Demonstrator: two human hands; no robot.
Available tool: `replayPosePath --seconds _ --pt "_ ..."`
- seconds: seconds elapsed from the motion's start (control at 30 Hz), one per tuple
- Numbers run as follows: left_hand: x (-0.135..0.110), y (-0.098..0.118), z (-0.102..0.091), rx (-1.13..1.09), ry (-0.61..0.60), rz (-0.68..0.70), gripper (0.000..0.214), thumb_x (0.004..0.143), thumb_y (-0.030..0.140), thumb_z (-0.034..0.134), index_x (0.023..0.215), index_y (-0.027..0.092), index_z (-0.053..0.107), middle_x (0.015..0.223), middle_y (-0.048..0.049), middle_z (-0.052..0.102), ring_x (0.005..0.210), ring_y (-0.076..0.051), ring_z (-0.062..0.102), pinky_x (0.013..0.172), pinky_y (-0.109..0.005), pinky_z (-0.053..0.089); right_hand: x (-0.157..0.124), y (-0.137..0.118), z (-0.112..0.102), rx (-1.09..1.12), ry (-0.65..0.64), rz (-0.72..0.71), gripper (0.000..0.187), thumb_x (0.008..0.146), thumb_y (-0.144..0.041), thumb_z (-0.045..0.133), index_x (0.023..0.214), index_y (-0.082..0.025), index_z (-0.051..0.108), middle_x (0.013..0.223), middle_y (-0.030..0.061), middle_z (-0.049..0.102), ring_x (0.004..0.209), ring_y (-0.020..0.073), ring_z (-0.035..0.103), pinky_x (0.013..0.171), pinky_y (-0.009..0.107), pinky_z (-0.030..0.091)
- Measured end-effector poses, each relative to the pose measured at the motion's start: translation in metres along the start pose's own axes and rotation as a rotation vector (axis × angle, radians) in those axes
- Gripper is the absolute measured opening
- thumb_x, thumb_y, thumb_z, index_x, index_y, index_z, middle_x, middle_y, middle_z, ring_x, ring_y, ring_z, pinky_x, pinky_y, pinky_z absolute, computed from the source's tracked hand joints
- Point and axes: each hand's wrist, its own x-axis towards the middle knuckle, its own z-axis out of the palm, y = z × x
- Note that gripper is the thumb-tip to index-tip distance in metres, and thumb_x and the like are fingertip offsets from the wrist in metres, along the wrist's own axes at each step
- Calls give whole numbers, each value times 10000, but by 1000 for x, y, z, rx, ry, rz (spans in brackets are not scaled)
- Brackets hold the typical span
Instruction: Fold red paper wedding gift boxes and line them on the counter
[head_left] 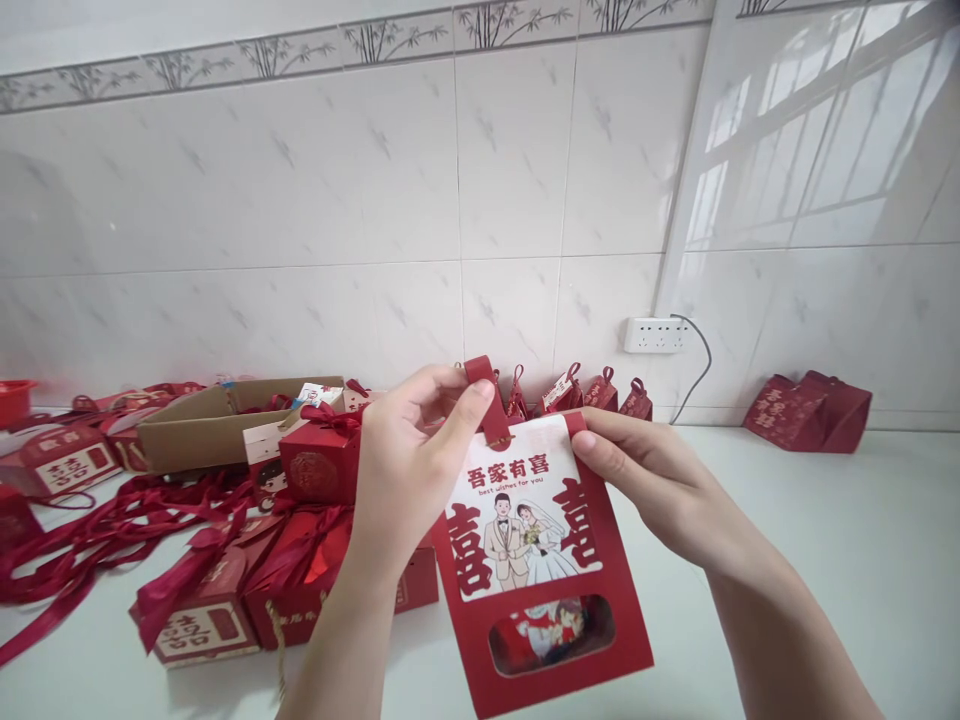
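Observation:
A red gift bag with a printed wedding couple and a small window near its bottom is held up in front of me, slightly tilted. Wrapped items show through the window. My left hand pinches the red closing strap at the bag's top between thumb and finger. With thumb in front and fingers behind, my right hand grips the bag's upper right corner. The strap's lower end lies over the bag's front at a slot.
Red gift boxes with ribbons stand at left beside a cardboard box and loose ribbon. Several small red bags line the wall. Another red bag sits at right, near a socket strip with a cable.

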Motion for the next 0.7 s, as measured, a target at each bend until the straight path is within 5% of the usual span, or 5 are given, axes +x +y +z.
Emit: replayPosePath --seconds 0.5,0.7 --pt "0 2 2 59 -15 1 138 815 315 644 757 195 679 688 17 683 626 -107 628 568 -192 500 -3 -1 -6 -62 6 11 386 912 -485 466 708 -177 575 682 21 608 611 144 563 514 236 434" --pt "-2 4 5 30 24 -17 138 800 329 661 766 197 687 724 5 703 649 -130 646 578 -221 521 -6 -5 -1 98 -52 56 243 855 -429 593 915 -196 620 854 43 683 748 186 656 590 259 526"
